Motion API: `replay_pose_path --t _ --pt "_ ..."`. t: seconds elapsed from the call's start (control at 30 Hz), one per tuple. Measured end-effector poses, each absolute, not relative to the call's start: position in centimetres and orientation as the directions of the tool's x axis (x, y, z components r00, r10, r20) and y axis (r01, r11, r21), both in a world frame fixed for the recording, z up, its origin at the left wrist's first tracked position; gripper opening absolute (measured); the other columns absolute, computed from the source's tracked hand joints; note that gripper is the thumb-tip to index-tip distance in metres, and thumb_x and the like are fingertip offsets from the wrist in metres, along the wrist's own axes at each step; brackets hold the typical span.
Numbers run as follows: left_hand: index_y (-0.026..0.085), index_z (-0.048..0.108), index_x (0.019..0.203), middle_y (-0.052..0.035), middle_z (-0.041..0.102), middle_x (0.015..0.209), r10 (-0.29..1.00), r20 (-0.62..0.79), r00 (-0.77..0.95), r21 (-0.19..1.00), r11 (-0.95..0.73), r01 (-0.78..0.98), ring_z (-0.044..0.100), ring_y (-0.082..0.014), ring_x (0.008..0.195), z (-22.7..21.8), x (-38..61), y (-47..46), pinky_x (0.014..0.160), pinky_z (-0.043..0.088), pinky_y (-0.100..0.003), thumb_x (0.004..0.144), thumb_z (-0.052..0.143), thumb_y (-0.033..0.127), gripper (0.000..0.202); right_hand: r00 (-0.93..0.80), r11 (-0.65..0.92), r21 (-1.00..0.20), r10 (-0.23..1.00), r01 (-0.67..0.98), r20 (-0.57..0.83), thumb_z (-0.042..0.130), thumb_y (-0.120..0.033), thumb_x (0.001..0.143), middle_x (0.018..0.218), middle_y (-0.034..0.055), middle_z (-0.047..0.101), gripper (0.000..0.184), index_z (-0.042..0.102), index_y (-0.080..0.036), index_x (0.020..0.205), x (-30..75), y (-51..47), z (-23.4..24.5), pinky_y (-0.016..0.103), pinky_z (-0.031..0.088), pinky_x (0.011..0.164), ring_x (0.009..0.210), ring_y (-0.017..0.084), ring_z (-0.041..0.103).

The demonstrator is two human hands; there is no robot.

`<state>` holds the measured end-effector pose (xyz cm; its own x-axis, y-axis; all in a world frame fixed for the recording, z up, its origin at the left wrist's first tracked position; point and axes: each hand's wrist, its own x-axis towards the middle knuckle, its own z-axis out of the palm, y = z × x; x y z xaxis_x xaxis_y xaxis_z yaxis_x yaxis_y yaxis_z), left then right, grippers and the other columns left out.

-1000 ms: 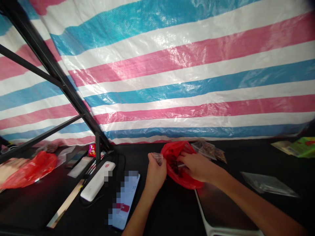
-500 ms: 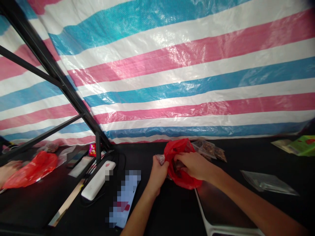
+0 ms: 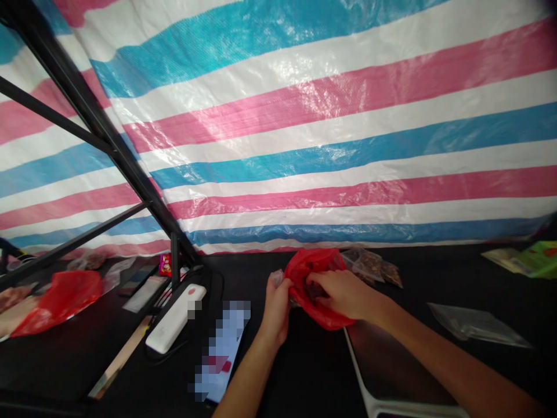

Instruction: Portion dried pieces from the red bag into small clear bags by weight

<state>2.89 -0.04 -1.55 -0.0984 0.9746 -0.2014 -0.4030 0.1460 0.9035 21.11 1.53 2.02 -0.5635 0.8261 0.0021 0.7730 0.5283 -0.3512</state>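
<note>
In the head view a red plastic bag stands with its mouth spread wide, dark contents partly showing inside. My left hand is closed at the bag's left side, gripping a crumpled clear plastic bag, its thumb against the red rim. My right hand reaches over the right rim into the red bag with curled fingers. Its fingertips are down among the dark contents, and what they pinch, if anything, is hidden.
Clear bags of brown dried pieces lie behind the red bag. A flat clear bag and a green packet are at right. A white power strip, a phone and another person's hand by a red bag are at left.
My left hand and the red bag have shifted slightly left, and the bag's rim is tilted differently. My right hand stays inside its mouth. The other person's hand at left moved a little.
</note>
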Motion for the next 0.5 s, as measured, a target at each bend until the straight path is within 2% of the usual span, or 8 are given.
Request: replay_pose_path --t 0.17,0.3,0.4,0.5 --pt "0.018 0.062 0.093 0.005 0.059 0.068 0.974 -0.225 -0.007 0.895 0.204 -0.397 0.056 -0.0118 0.059 -1.8 2.5 0.3 0.058 0.04 -0.021 0.066 0.067 0.02 0.027 -0.545 0.518 -0.339 0.838 0.785 0.018 0.064 -0.024 0.089 0.11 0.0091 0.081 0.024 0.07 -0.024 0.112 21.2 1.6 2.3 0.033 0.049 0.08 0.099 0.029 0.076" --pt "0.019 0.058 0.09 0.0056 0.058 0.07 0.982 -0.179 -0.055 0.908 0.143 -0.393 0.054 -0.0103 0.06 -2.1 2.3 0.6 0.06 0.041 -0.021 0.069 0.07 0.021 0.024 -0.541 0.517 -0.353 0.84 0.78 0.034 0.062 -0.024 0.091 0.107 0.0076 0.081 0.023 0.069 -0.024 0.113 21.3 1.7 2.3 0.033 0.047 0.077 0.097 0.029 0.077" --pt "0.02 0.056 0.095 0.0059 0.059 0.075 0.982 -0.104 -0.158 0.959 0.057 -0.277 0.057 -0.011 0.065 -2.1 1.9 0.8 0.066 0.044 -0.022 0.071 0.075 0.024 0.032 -0.527 0.504 -0.387 0.848 0.772 0.055 0.061 -0.024 0.091 0.104 0.0066 0.081 0.022 0.068 -0.023 0.112 21.4 1.8 2.6 0.032 0.046 0.076 0.094 0.027 0.076" --pt "0.021 0.054 0.099 0.0049 0.061 0.081 0.971 0.049 -0.234 0.993 -0.072 -0.09 0.06 -0.0126 0.071 -1.8 1.7 0.9 0.071 0.047 -0.024 0.072 0.079 0.025 0.037 -0.522 0.489 -0.444 0.851 0.751 0.056 0.061 -0.022 0.091 0.1 0.005 0.08 0.02 0.066 -0.024 0.11 21.9 1.7 3.5 0.031 0.047 0.075 0.091 0.024 0.075"
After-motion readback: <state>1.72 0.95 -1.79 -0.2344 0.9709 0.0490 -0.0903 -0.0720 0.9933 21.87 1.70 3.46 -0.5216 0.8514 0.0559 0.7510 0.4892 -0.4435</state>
